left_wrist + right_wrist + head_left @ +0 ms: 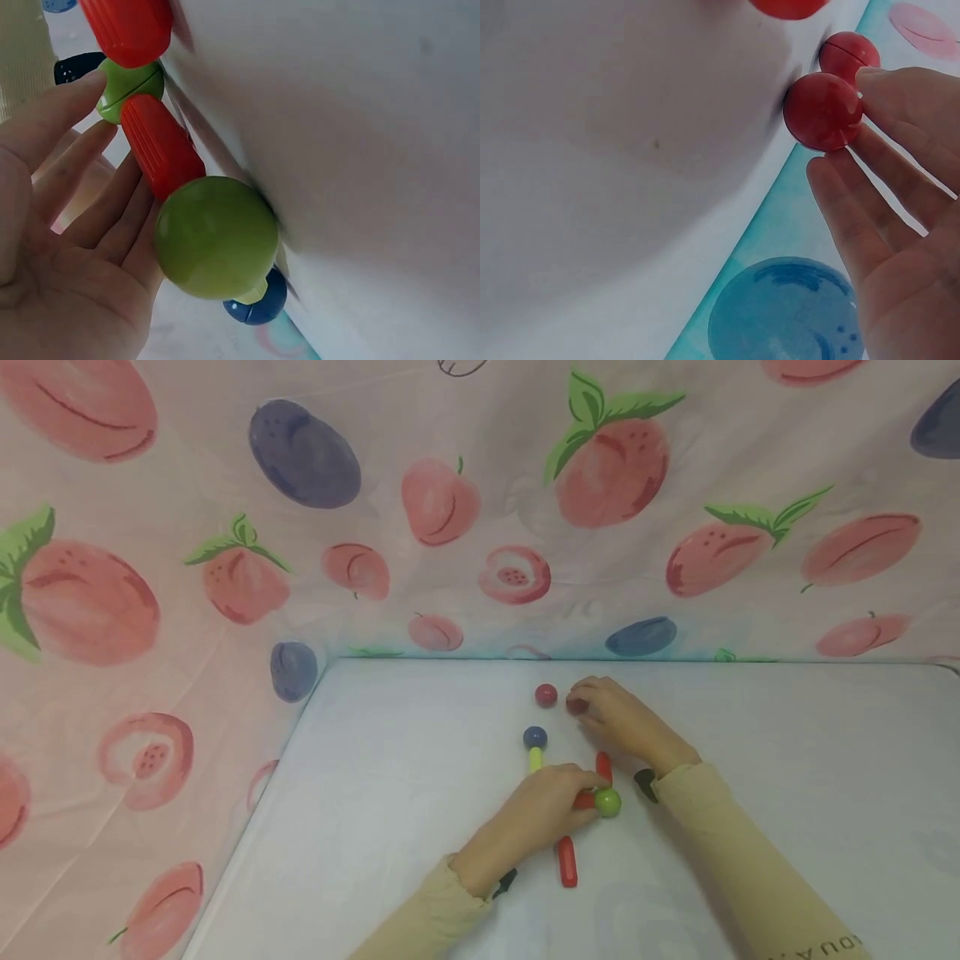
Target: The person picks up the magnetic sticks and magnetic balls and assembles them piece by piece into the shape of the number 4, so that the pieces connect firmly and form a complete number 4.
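My left hand (551, 797) holds a green ball (607, 802) between thumb and fingers, at the right end of a red rod (161, 146). At the rod's other end, beside the palm in the left wrist view, is a second green ball (217, 238). From it a yellow rod (536, 760) leads to a blue ball (535, 737); the hand hides this joint in the head view. Farther back, my right hand (615, 718) pinches a dark red ball (823, 111) at its fingertips. Another red ball (546, 695) lies just left of it.
One red rod (567, 862) points toward me below the left hand, and another (603, 768) stands out beyond the held green ball. The white table (405, 735) ends at a fruit-printed cloth (480, 518) behind and at the left. Dark wrist straps (646, 784) show at the cuffs.
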